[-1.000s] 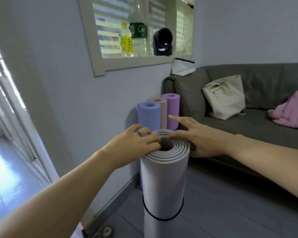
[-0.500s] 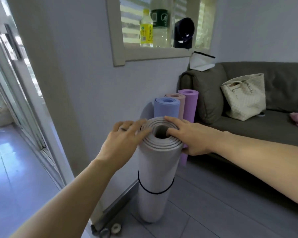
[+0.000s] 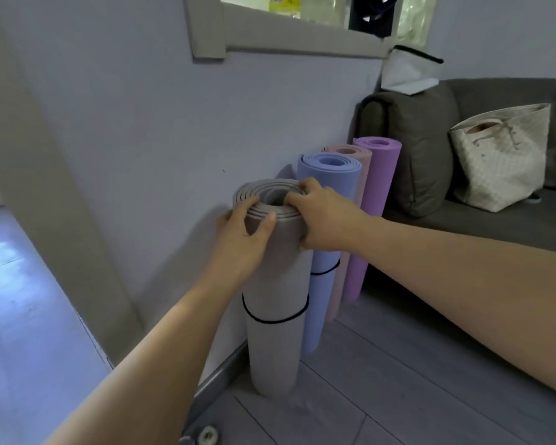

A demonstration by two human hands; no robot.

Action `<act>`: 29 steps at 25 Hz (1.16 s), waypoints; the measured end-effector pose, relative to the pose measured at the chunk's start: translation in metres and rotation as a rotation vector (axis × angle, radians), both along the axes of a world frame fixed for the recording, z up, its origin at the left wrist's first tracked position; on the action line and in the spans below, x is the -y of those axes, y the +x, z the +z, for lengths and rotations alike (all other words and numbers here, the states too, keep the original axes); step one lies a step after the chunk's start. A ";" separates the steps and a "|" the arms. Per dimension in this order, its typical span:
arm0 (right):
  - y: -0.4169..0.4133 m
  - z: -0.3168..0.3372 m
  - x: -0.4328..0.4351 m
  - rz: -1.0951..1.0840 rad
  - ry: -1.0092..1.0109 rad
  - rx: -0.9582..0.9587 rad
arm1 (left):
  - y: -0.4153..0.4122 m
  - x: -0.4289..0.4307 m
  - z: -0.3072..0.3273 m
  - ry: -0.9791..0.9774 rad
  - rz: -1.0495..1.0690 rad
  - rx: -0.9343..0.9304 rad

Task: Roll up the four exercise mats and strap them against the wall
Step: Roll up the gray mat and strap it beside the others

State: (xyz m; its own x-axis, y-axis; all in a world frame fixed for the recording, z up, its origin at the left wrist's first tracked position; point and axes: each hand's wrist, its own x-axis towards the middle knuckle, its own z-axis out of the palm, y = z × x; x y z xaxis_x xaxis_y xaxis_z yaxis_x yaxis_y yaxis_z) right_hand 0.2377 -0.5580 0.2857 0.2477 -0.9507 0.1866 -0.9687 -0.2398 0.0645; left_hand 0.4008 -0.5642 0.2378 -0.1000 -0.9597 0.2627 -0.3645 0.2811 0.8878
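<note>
Both hands clasp the top of the grey mat (image 3: 276, 348). The left hand (image 3: 238, 242) wraps its near side, thumb across the front, fingertips on the rim. The right hand (image 3: 328, 220) grips the other side, fingers (image 3: 294, 197) hooked over the rim toward the hollow core. Below the fingers, the roll stands upright on the floor (image 3: 382, 380) by the wall (image 3: 142, 139), with a black strap (image 3: 275, 321) around its middle. Just beyond the right fingers stand the blue mat (image 3: 331, 178) (also strapped), the peach mat (image 3: 365, 168) and the purple mat (image 3: 379, 187). Farther right are a sofa (image 3: 479, 220) and a bag (image 3: 501, 159).
</note>
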 end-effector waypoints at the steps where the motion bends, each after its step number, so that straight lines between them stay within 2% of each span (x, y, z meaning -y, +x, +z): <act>1: 0.000 0.001 0.004 -0.019 -0.011 -0.004 | -0.001 0.003 0.001 -0.031 0.003 0.015; 7: 0.005 0.002 0.023 -0.093 -0.024 -0.046 | -0.005 0.016 -0.002 -0.105 -0.007 0.083; 13: 0.004 -0.001 0.046 -0.075 -0.055 -0.049 | -0.002 0.038 -0.009 -0.111 -0.039 0.000; 23: -0.016 -0.048 0.019 -0.061 -0.158 0.308 | -0.017 0.017 -0.022 -0.192 0.012 -0.011; 27: -0.008 -0.057 -0.009 -0.090 -0.152 0.353 | -0.007 -0.006 -0.026 -0.169 -0.015 -0.006; 29: -0.003 -0.060 -0.024 -0.040 -0.259 0.321 | 0.001 -0.019 -0.031 -0.137 -0.026 0.024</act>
